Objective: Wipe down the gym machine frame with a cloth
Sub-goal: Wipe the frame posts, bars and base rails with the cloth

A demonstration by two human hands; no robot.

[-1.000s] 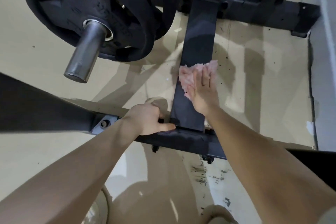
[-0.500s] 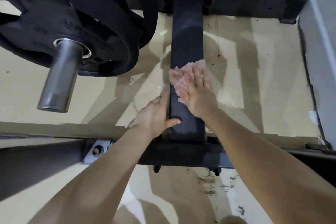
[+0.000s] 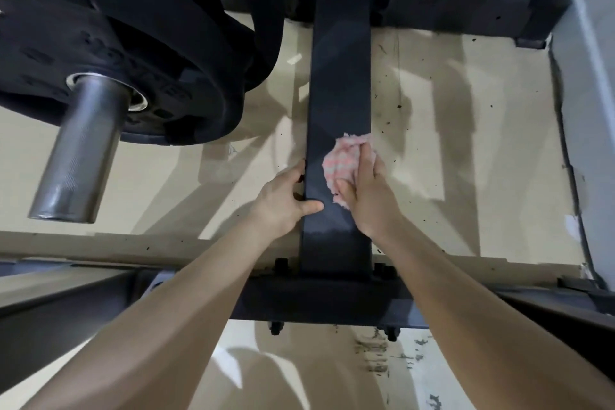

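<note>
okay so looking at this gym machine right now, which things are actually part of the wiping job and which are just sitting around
Part of the job:
- pink cloth
- black frame bar being wiped
- right hand pressing the cloth on the bar
- left hand gripping the bar's left edge

Just there:
- weight plates
- steel sleeve
- speckled floor
</note>
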